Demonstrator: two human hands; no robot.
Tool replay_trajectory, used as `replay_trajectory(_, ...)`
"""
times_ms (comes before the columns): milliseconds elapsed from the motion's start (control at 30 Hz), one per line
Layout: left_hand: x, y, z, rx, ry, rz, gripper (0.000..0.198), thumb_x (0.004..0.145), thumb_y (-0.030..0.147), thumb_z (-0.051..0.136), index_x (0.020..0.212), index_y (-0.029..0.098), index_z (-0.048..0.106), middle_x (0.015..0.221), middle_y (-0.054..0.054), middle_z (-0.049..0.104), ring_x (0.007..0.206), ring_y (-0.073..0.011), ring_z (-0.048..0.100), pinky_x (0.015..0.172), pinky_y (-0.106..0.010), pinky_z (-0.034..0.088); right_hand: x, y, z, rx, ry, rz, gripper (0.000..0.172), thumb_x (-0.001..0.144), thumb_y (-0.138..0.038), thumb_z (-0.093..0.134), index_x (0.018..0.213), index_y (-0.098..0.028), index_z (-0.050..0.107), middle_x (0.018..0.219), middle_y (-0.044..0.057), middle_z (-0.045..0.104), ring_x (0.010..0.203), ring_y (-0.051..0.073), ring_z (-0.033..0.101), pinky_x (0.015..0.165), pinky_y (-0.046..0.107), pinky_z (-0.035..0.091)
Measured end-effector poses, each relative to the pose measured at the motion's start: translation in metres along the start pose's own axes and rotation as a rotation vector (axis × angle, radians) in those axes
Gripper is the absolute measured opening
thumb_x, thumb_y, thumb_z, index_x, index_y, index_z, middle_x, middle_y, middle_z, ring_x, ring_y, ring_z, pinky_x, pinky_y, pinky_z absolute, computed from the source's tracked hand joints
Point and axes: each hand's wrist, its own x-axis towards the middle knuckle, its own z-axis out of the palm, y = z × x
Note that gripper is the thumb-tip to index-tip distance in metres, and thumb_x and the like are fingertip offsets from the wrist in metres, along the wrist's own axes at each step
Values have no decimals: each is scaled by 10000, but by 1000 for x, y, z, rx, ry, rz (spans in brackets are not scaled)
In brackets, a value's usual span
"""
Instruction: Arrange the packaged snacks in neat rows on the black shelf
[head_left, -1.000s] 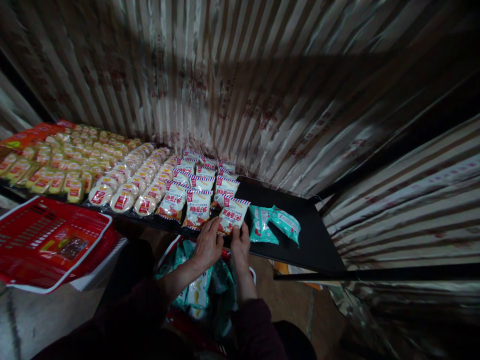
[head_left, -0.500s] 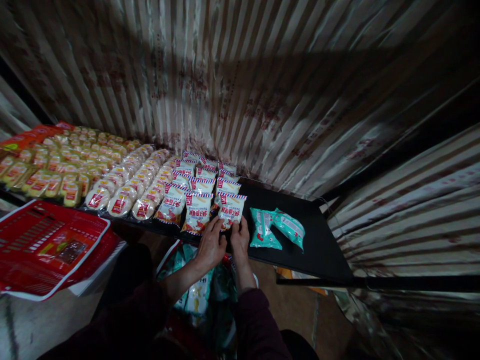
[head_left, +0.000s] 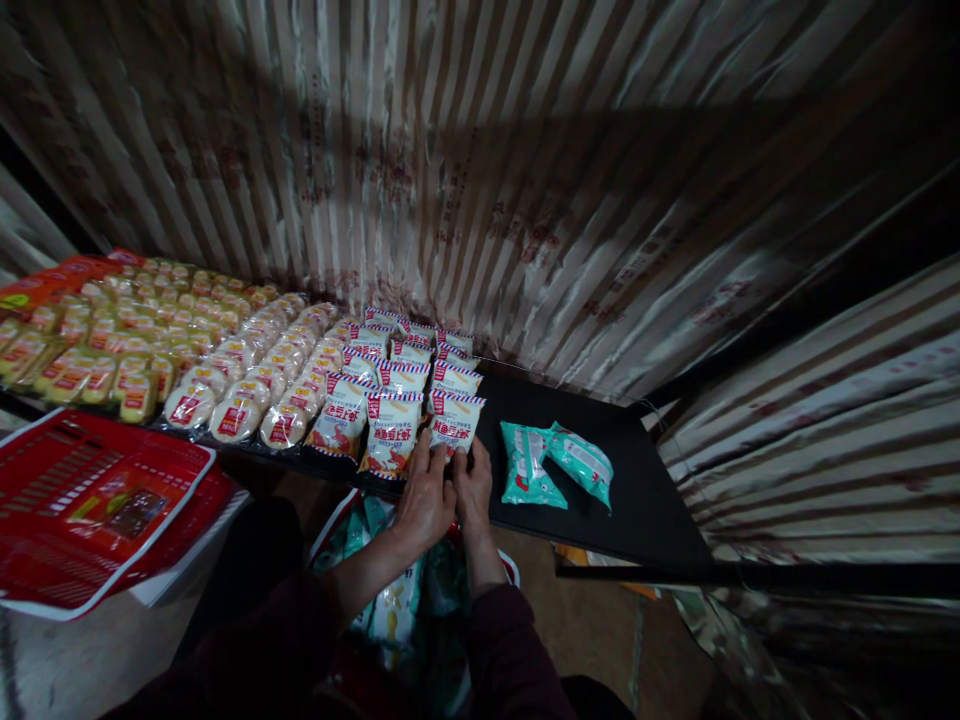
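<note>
A white snack bag (head_left: pixel 454 418) with red lettering and a striped top edge stands at the front right of a group of like bags on the black shelf (head_left: pixel 510 400). My left hand (head_left: pixel 426 495) holds its lower left side, fingers closed against it. At the lower right of the same bag is my right hand (head_left: pixel 472 485), its thumb and fingers also pressed on it. Another white bag (head_left: pixel 388 435) stands close to my left fingers. To the right of my hands, two teal snack bags (head_left: pixel 531 465) lie on the shelf.
Round wrapped cakes (head_left: pixel 238 412) and yellow wrapped cakes (head_left: pixel 139 390) fill the shelf's left side. A red basket (head_left: pixel 45 540) sits at the lower left. Below my arms, another basket holds teal bags (head_left: pixel 396 610). A striped curtain (head_left: pixel 525 180) hangs behind the shelf.
Both hands and the bag between them have shifted slightly left, closer to the neighbouring white bag. The teal bags on the shelf look unmoved.
</note>
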Motion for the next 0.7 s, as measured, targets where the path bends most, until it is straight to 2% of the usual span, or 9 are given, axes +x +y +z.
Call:
replay_trajectory(133,3,3,-2,21,-1,102,593,764,85,426,1355,120,386,1533,-141,182,1422,-293,105,1130,-549,219,1,-7,-1,84,-48,66,594,766,-487,540,1268,-169,531,1269,112,575,1184,263,488,1012,413,350)
replay_trajectory(333,5,0,-1,39,-25,93,670,726,45,432,1386,125,346,1532,-144,184,1421,-310,92,1117,-574,233,11,-18,-1,165,-9,151,639,759,-518,570,1305,-193,501,1312,94,554,1210,247,487,1021,381,357)
replay_trajectory(600,5,1,-1,77,-25,71,627,746,60,425,1369,98,366,1536,-144,167,1425,-295,80,1129,-528,243,52,-21,1,263,-68,215,729,818,-611,428,1391,-163,386,1451,94,392,1328,226,375,1101,362,261)
replay_trajectory(700,8,0,0,76,-16,60,623,747,64,431,1366,107,375,1534,-140,178,1424,-294,93,1126,-526,250,66,-21,6,292,-93,207,719,838,-620,370,1385,-155,396,1453,89,390,1343,219,353,1115,366,242)
